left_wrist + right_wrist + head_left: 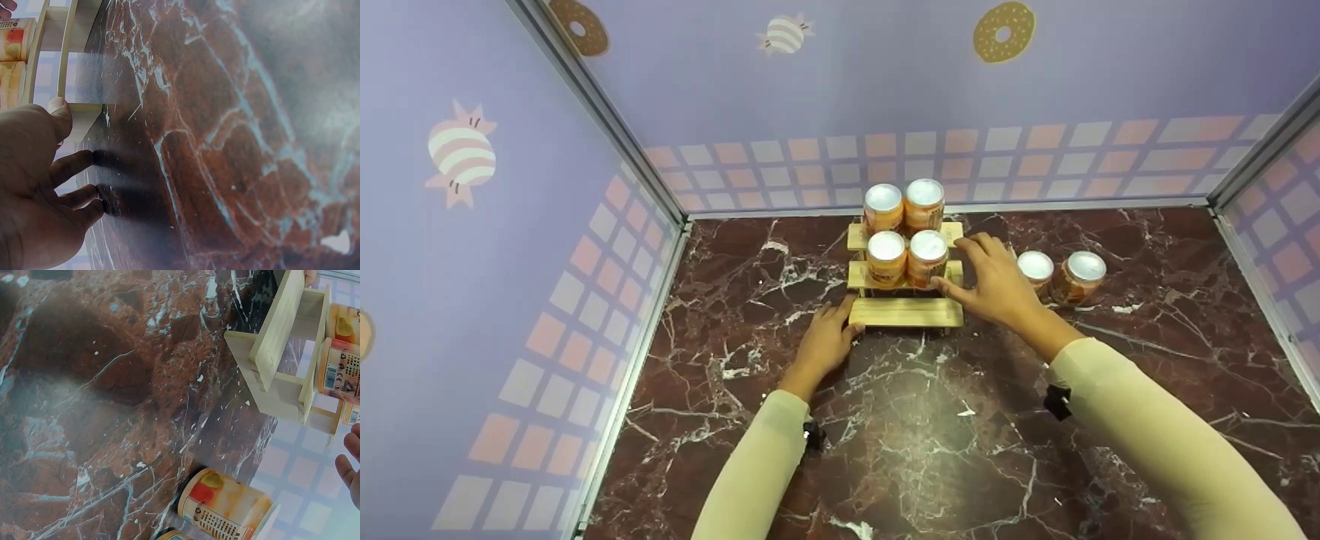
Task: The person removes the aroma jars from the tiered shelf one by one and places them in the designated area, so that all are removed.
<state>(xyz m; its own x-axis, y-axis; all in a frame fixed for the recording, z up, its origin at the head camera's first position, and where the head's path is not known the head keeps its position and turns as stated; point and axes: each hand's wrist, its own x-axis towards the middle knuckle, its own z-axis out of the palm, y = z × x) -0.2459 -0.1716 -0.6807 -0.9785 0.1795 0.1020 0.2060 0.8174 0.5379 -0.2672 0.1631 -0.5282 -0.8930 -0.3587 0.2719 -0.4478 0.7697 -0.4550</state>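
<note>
A pale wooden three-step rack stands on the marbled table. Two orange-labelled cans with silver tops sit on its top step and two more on the middle one; the lowest step is bare. My left hand holds the left end of the lowest step, the thumb against the board and other fingers down by the table. Beside the right-hand can of the middle step is my right hand, thumb and fingers spread apart around its right side. In the right wrist view its fingertips hold nothing.
Two more cans stand on the table to the right of the rack, close by my right wrist. A purple patterned back wall rises behind the rack, with side walls at left and right.
</note>
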